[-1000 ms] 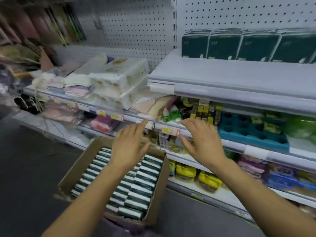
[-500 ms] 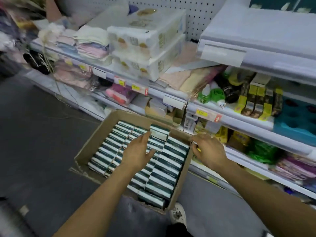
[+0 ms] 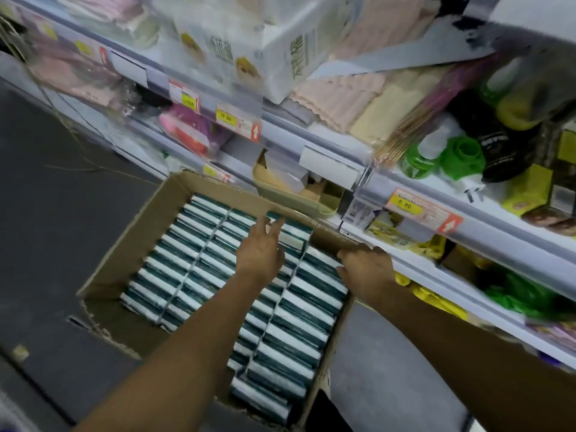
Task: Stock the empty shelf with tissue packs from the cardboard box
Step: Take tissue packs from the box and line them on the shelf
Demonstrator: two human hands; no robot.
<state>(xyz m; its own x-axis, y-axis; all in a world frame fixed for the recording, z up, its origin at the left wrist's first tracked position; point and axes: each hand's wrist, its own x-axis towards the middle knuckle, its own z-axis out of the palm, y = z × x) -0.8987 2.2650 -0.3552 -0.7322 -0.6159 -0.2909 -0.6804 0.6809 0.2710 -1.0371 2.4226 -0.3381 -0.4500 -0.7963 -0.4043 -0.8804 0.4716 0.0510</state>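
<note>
An open cardboard box (image 3: 137, 244) sits on the dark floor against the shelving, filled with rows of dark green and white tissue packs (image 3: 193, 263). One pack (image 3: 294, 233) stands higher than the rest at the far right corner. My left hand (image 3: 260, 254) hovers over the middle rows, fingers spread, fingertips at that raised pack. My right hand (image 3: 366, 271) is at the box's right side over the right-hand row, fingers curled downward against the packs; whether it grips one is unclear. The empty shelf is out of view.
Shelf edges with yellow price tags (image 3: 405, 204) jut out just above and right of the box. They hold folded towels (image 3: 336, 98), white paper packs (image 3: 265, 39), green bottles (image 3: 442, 154) and yellow packets (image 3: 430, 294). Dark floor (image 3: 46, 198) lies to the left.
The view has dropped from the upper shelf toward the box. Both hands came down from shelf height into the box, the left reaching forward to the raised pack, the right to the right-hand row.
</note>
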